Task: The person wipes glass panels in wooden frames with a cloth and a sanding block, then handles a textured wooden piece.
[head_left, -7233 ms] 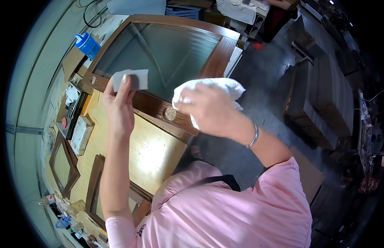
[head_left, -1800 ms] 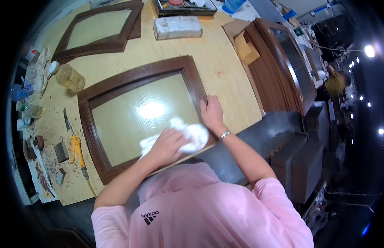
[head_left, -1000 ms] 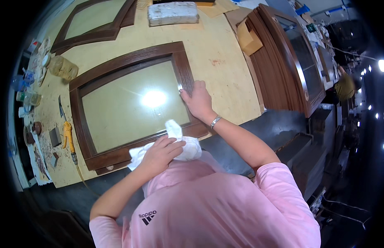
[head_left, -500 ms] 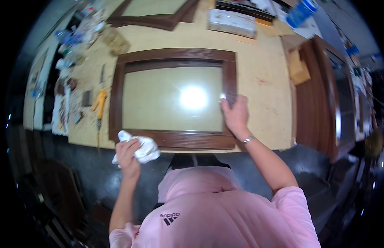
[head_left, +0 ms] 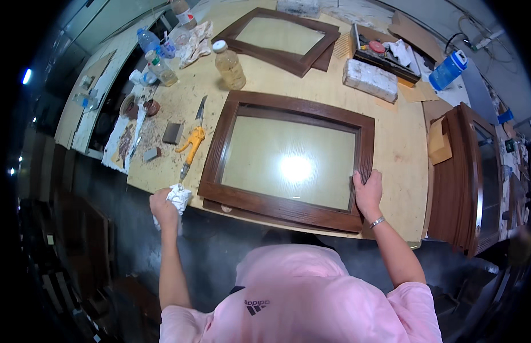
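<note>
Glass-paned frame (head_left: 282, 150), likely at wiping step: left hand (head_left: 165, 208) clenches white cloth (head_left: 179, 198) by worktop (head_left: 401, 188)'s near-left edge; right hand (head_left: 369, 197) clasps right side. Next wipe calls for steady bracing.

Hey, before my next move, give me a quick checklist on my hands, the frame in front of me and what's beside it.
1. Cloth in hand: ok, the left hand grips the white cloth at the bench's front edge.
2. Frame steadied: ok, the right hand spans the right rail of the brown glazed frame.
3. Yellow-handled tool apart from the frame: ok, it lies to the left with a gap.
4. Cloth apart from that tool: cannot tell, they nearly meet at its lower end.
5. Bench left of the frame clean: not ok, brown debris is scattered there.
6. Glass spotless: cannot tell, glare hides part.
</note>
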A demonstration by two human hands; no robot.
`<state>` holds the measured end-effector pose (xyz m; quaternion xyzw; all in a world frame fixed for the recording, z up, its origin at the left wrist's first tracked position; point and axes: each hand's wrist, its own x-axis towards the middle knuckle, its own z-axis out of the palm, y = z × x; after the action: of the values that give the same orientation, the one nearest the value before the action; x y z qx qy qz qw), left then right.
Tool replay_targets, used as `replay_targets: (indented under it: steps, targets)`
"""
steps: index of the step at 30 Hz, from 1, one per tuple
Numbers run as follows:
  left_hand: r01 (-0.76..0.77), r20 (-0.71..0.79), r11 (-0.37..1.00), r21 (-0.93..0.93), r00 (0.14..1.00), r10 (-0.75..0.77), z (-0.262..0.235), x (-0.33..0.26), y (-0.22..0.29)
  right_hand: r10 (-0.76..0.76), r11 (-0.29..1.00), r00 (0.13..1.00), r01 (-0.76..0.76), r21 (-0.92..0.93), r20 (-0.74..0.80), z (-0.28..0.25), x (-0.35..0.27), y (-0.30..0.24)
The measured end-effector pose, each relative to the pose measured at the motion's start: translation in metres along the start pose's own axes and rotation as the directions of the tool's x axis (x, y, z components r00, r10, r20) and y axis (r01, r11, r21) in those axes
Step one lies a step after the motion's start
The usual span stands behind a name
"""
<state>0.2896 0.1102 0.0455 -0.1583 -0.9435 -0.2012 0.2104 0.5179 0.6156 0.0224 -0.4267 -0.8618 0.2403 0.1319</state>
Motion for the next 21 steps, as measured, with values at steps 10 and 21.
replay_targets:
  steps: [10, 21]
  targets:
    - [0.728, 0.678, 0.432, -0.532, 0.672, -0.298, 0.05, -0.008, 0.028, 0.138, 0.978, 0.99, -0.134, -0.161, 0.016, -0.001, 0.006, -0.003]
    - [0.114, 0.271, 0.886, -0.449, 0.962, 0.013, 0.032, 0.065, 0.045, 0.059, 0.992, 0.995, -0.067, -0.105, -0.081, 0.002, 0.006, -0.003]
